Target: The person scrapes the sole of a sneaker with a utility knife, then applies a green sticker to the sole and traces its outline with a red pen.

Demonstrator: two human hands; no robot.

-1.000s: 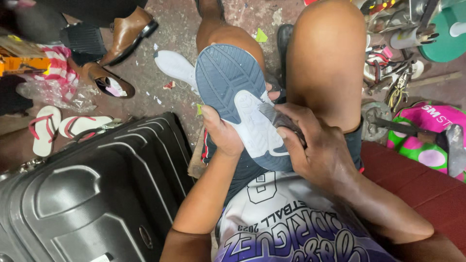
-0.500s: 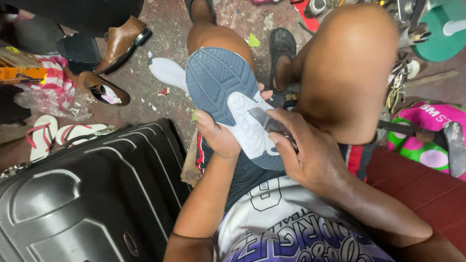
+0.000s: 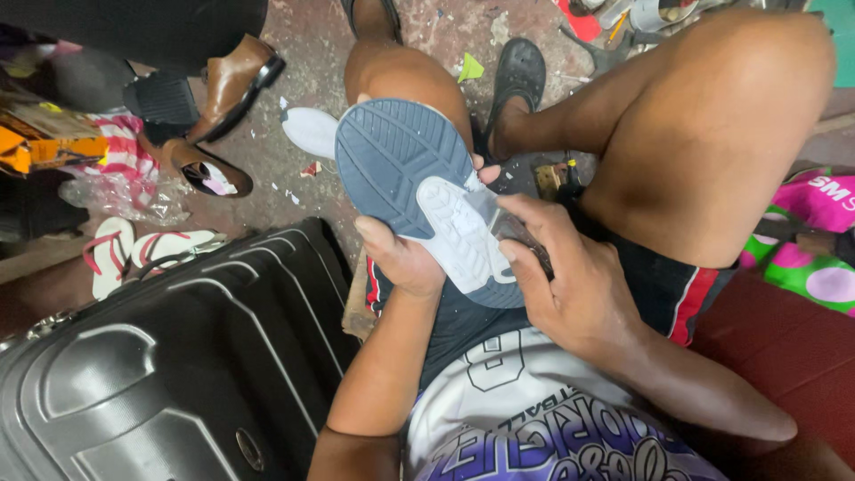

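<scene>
The right hand's fingers are curled closed against the heel edge of the sneaker, thumb pressed on the white tread patch; something dark and thin seems pinched there, too hidden to name. The right hand sits just beside the shoe's heel end, on its right edge. The left hand is wrapped around the opposite edge of the same heel end, thumb over the sole, fingers closed underneath, out of sight.

The sneaker lies sole-up over the person's lap, between the knees. Its long axis runs from the heel, between the two hands, up and away to the blue toe, which points at the bare left knee. Both hands touch it; the right is the one bearing on the tread.

Left of the sneaker lies a dark hard-shell suitcase; beyond its toe, a white insole on the floor.
</scene>
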